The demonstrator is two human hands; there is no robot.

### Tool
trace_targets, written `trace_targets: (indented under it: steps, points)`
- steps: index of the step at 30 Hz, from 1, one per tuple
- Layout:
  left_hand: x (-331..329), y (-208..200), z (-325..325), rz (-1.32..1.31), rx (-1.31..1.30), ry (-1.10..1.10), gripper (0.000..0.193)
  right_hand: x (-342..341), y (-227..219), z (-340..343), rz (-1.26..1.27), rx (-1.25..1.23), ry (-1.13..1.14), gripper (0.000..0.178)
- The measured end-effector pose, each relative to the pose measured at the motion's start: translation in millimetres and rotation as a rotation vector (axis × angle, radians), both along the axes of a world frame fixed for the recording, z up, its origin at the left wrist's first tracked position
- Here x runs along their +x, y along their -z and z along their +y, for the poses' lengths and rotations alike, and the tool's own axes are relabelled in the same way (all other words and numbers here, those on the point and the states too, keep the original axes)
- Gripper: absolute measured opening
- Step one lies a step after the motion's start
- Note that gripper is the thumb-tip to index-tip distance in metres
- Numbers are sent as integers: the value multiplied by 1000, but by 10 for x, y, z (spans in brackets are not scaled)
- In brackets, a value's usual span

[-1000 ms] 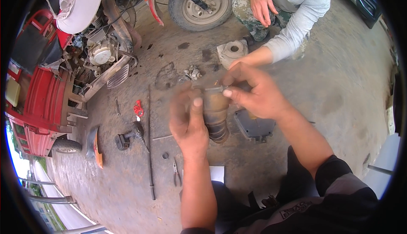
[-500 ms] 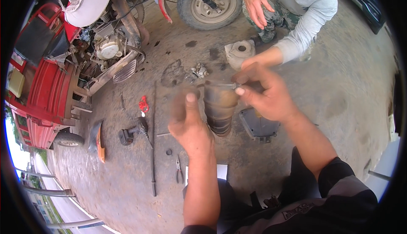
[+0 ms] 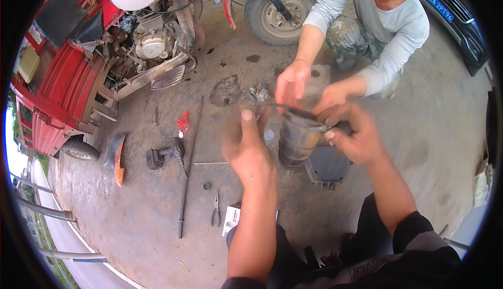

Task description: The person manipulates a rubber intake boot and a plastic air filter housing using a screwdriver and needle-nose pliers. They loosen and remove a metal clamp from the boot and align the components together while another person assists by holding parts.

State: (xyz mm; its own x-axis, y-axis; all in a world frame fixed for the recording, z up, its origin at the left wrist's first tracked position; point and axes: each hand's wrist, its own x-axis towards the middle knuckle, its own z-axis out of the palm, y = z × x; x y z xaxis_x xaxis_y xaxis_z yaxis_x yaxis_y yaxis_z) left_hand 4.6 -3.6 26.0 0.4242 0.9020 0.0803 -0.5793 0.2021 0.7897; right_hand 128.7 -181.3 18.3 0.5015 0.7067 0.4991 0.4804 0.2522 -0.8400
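My left hand [image 3: 250, 150] is closed, its thumb up and its fingers blurred, around one end of a thin band that looks like a hose clamp [image 3: 272, 106]. My right hand [image 3: 357, 134] pinches the clamp's screw end. The band runs along the top rim of a brown-black ribbed rubber duct [image 3: 298, 145] between my hands; whether it circles the rim fully I cannot tell. A co-worker's hand [image 3: 293, 82] reaches to the far side of the duct, and the other hand [image 3: 335, 94] is beside its top. Behind the duct lies a dark plastic cover [image 3: 329, 166].
Left on the ground are pliers [image 3: 216, 209], a black ring [image 3: 207, 186], a long bar [image 3: 189, 174], a cordless power tool [image 3: 165, 157] and an orange-dark panel [image 3: 116, 160]. A red three-wheeler [image 3: 68, 90] with an exposed engine [image 3: 152, 45] stands far left; a dark car [image 3: 450, 17], far right.
The co-worker's raised hand has come down to the duct, and the other has moved nearer its top. The band now lies lower against the duct's rim. My view has shifted slightly.
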Motion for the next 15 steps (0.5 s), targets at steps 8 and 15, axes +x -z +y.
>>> trace_targets:
  steps: [8,15]
  points:
    - [-101,5,-288,284,426,-100,15,18,-38,21,-133,43,61,20]
    - [-59,7,-276,442,945,-239,13,-70,-40,126,-29,70,63,19]
